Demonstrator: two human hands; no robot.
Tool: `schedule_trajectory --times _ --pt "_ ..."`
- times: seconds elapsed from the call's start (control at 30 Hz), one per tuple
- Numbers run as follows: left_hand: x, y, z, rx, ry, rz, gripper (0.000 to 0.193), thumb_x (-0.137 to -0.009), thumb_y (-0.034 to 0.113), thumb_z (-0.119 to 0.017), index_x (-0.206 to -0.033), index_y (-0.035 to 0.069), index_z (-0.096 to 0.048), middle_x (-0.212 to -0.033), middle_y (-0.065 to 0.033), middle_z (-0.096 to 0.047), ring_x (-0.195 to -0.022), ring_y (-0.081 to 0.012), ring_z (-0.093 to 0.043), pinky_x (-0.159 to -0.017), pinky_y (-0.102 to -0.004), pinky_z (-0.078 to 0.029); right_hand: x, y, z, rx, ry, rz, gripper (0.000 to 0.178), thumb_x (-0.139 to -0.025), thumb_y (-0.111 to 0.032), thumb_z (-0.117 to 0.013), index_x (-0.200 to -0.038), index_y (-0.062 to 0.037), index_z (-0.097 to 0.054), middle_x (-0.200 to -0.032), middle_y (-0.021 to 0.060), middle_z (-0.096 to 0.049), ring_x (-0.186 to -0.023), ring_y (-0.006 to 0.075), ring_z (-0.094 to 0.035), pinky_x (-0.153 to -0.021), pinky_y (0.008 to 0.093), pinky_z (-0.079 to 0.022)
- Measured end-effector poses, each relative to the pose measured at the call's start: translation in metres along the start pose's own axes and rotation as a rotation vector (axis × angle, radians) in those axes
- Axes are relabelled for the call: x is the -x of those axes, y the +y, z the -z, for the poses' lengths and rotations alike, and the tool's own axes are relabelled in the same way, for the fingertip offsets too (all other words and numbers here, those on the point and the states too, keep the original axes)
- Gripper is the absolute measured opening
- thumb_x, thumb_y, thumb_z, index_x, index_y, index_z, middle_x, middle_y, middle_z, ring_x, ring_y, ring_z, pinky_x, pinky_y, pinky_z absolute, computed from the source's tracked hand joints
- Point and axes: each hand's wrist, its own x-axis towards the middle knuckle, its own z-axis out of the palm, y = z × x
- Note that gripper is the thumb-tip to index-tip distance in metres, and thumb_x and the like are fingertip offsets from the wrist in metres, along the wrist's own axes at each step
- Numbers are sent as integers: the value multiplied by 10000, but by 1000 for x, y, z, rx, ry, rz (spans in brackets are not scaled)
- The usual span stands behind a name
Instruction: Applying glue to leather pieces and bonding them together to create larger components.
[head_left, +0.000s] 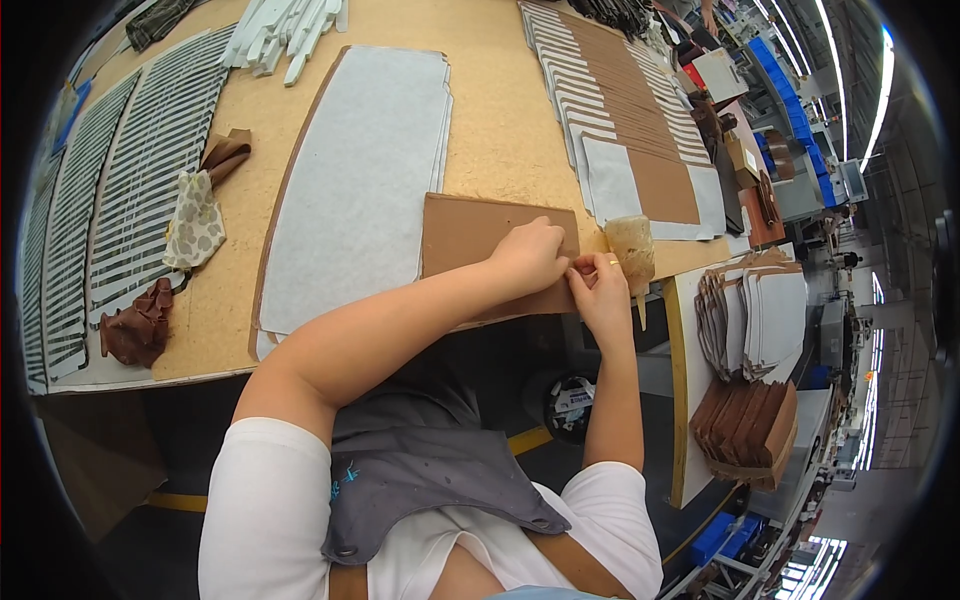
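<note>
A flat brown panel [470,228] lies at the front edge of the table, its lower part hidden under my left forearm. Over its right side rests my left hand [532,258], fingers curled down and closed at the panel's right edge. Right beside it, my right hand [603,292] pinches at the same edge, thumb and fingertips together. Whether a small piece sits between the fingertips is too fine to see. A cloudy plastic squeeze bottle [630,248] with a pointed nozzle is just right of my right hand.
Left of the panel lies a stack of large white-faced pieces [360,170]. Striped panels [160,140] and crumpled scraps [138,322] cover the far left. Striped brown panels [630,110] lie at the back right. Bundled pieces [745,425] hang or stand right of the table.
</note>
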Motion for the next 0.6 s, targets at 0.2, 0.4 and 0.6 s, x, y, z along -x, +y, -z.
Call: schedule_trajectory --times 0.2,0.4,0.6 --pt "-13 9 -23 -297 -27 -116 184 -752 121 -630 -866 -20 -600 -913 -186 -575 -860 -344 -602 -732 -392 -530 5 -3 -6 4 -4 -20 134 -814 -100 -632 -851 16 -576 -864 167 -572 -794 341 -588 -702 409 -466" --pt "-8 10 -13 -255 -77 -141 139 -753 93 -610 -824 -25 -588 -895 -200 -580 -838 -353 -603 -716 -413 -517 18 0 -3 -71 105 -52 125 -842 -92 -619 -864 17 -563 -816 112 -547 -711 231 -565 -653 338 -459" --pt "-5 -9 -5 -84 84 -121 97 -740 69 -579 -774 -20 -597 -790 -191 -610 -778 -350 -607 -709 -434 -491 18 -9 -4 -264 294 68 101 -874 -76 -594 -929 8 -577 -846 40 -566 -716 118 -544 -673 255 -458"
